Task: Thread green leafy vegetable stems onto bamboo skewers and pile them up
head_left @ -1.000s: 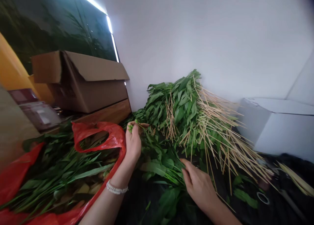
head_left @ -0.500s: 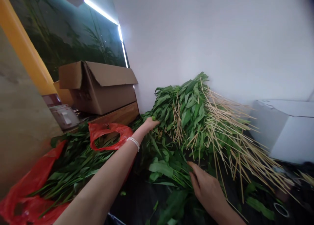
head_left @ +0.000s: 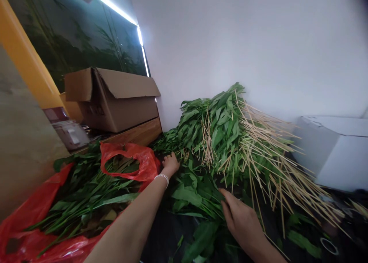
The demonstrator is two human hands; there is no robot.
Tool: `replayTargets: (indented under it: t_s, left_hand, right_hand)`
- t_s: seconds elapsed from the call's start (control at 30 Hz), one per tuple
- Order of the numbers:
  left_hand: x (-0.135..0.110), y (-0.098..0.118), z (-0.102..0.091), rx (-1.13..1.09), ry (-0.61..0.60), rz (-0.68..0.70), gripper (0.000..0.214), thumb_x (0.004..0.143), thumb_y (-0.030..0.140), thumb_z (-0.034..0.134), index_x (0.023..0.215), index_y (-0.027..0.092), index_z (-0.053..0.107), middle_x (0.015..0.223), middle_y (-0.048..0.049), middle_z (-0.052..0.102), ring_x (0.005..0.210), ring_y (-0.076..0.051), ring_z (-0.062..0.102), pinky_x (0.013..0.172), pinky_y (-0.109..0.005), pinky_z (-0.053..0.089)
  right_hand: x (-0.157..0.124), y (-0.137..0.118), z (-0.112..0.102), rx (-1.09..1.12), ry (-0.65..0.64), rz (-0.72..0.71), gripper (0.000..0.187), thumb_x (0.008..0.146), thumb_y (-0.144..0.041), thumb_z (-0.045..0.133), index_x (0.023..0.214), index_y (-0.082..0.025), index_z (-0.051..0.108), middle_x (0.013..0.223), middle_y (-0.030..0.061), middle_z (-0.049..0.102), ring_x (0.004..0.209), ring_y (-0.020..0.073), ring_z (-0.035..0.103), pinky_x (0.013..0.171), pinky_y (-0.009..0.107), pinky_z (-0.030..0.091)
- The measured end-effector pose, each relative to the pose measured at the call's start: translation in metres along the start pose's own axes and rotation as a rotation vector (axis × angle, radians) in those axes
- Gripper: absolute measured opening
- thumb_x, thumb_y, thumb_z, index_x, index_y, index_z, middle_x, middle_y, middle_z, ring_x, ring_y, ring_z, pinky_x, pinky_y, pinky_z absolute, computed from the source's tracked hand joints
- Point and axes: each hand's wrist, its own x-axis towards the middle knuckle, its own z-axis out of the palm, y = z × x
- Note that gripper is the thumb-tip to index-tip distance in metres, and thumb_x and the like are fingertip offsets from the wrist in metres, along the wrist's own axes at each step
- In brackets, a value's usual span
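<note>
My right hand (head_left: 240,214) is closed round the stems of a bunch of water spinach (head_left: 188,196), whose leaves point left over the dark surface. My left hand (head_left: 170,164), with a white beaded bracelet at the wrist, has its fingers loosely apart and nothing visible in them. It hovers between the red plastic bag (head_left: 145,161) and the leafy pile. Against the wall lies a heap of skewered greens (head_left: 224,119), with many thin wooden skewers (head_left: 273,167) sticking out to the right. Loose long-stemmed greens (head_left: 77,201) fill the opened red bag at left.
An open cardboard box (head_left: 123,108) stands on a wooden ledge at back left, beside a clear plastic container (head_left: 70,134). A white box (head_left: 339,152) is at right. Loose leaves (head_left: 303,242) and a roll of tape (head_left: 329,246) lie at lower right.
My left hand has come back from the skewered heap, down and slightly left, and its fingers have parted. My right hand stays on its bunch. The view has shifted slightly.
</note>
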Motion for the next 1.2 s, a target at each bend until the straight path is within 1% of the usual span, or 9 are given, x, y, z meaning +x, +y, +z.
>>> replayTargets:
  t_s: [0.13, 0.23, 0.33, 0.47, 0.67, 0.77, 0.87, 1.03, 1.2]
  left_hand:
    - [-0.013, 0.003, 0.0, 0.0, 0.08, 0.196, 0.05, 0.088, 0.029, 0.05, 0.137, 0.019, 0.042, 0.139, -0.0166, 0.046, 0.13, -0.03, 0.037, 0.102, -0.041, 0.035]
    - [-0.02, 0.001, -0.001, -0.005, 0.048, 0.339, 0.027, 0.083, 0.027, 0.057, 0.109, 0.025, 0.066, 0.124, -0.009, 0.06, 0.125, -0.026, 0.043, 0.103, -0.038, 0.034]
    - [-0.023, -0.009, -0.004, -0.006, 0.043, 0.327, 0.017, 0.08, 0.018, 0.057, 0.087, 0.018, 0.072, 0.102, -0.0139, 0.069, 0.114, -0.03, 0.053, 0.099, -0.045, 0.037]
    - [-0.028, -0.013, -0.015, -0.084, 0.11, 0.31, 0.019, 0.079, 0.016, 0.056, 0.089, 0.016, 0.073, 0.101, -0.0167, 0.07, 0.109, -0.034, 0.057, 0.092, -0.048, 0.042]
    - [-0.063, 0.025, -0.031, -0.384, 0.183, 0.481, 0.03, 0.092, 0.034, 0.046, 0.104, 0.022, 0.071, 0.108, -0.0052, 0.072, 0.101, -0.021, 0.064, 0.089, -0.028, 0.048]
    - [-0.081, 0.036, -0.032, -0.655, 0.25, 0.548, 0.034, 0.093, 0.037, 0.044, 0.101, 0.018, 0.071, 0.102, -0.0061, 0.074, 0.094, -0.02, 0.067, 0.085, -0.029, 0.049]
    - [-0.09, 0.033, -0.027, -0.909, 0.355, 0.559, 0.031, 0.092, 0.037, 0.049, 0.091, 0.017, 0.073, 0.092, -0.0064, 0.074, 0.087, -0.021, 0.067, 0.08, -0.03, 0.049]
    - [-0.092, 0.021, -0.016, -0.909, 0.456, 0.579, 0.029, 0.091, 0.035, 0.051, 0.081, 0.016, 0.071, 0.078, -0.0052, 0.07, 0.077, -0.019, 0.063, 0.074, -0.03, 0.047]
    - [-0.098, 0.025, -0.012, -0.823, 0.441, 0.676, 0.028, 0.093, 0.031, 0.049, 0.078, 0.017, 0.069, 0.075, -0.0056, 0.068, 0.075, -0.019, 0.061, 0.074, -0.032, 0.046]
  right_hand:
    - [0.001, -0.001, -0.001, -0.006, 0.001, 0.004, 0.032, 0.093, -0.018, 0.037, 0.12, -0.018, 0.055, 0.108, 0.0079, 0.072, 0.089, 0.0191, 0.072, 0.074, 0.029, 0.058]
    - [0.002, -0.002, -0.002, -0.021, -0.014, 0.017, 0.03, 0.094, -0.019, 0.037, 0.119, -0.019, 0.055, 0.108, 0.0069, 0.072, 0.089, 0.019, 0.072, 0.072, 0.029, 0.057]
    - [0.003, -0.003, -0.003, -0.038, -0.033, 0.032, 0.03, 0.095, -0.019, 0.036, 0.118, -0.018, 0.054, 0.107, 0.0068, 0.072, 0.088, 0.0191, 0.072, 0.072, 0.03, 0.057]
    - [0.008, -0.003, -0.01, -0.032, -0.044, 0.065, 0.029, 0.094, -0.019, 0.037, 0.116, -0.019, 0.056, 0.103, 0.0058, 0.073, 0.085, 0.0192, 0.072, 0.071, 0.029, 0.056]
    - [0.02, 0.01, -0.029, 0.122, -0.006, 0.211, 0.021, 0.092, -0.023, 0.044, 0.098, -0.022, 0.064, 0.089, 0.0022, 0.073, 0.074, 0.0162, 0.07, 0.066, 0.024, 0.052]
    - [0.023, 0.017, -0.034, 0.195, -0.091, 0.266, 0.018, 0.089, -0.023, 0.047, 0.089, -0.024, 0.066, 0.08, 0.0001, 0.07, 0.066, 0.0149, 0.065, 0.06, 0.024, 0.048]
    - [0.025, 0.019, -0.038, 0.199, -0.228, 0.298, 0.015, 0.085, -0.022, 0.052, 0.081, -0.024, 0.066, 0.075, 0.0, 0.067, 0.066, 0.0156, 0.062, 0.063, 0.025, 0.046]
    - [0.028, 0.024, -0.047, 0.194, -0.388, 0.315, 0.013, 0.081, -0.018, 0.056, 0.074, -0.022, 0.065, 0.076, -0.0001, 0.066, 0.073, 0.0167, 0.061, 0.068, 0.026, 0.044]
    - [0.028, 0.033, -0.05, 0.103, -0.439, 0.345, 0.015, 0.083, -0.015, 0.055, 0.085, -0.021, 0.068, 0.087, 0.0023, 0.068, 0.082, 0.0169, 0.063, 0.077, 0.026, 0.045]
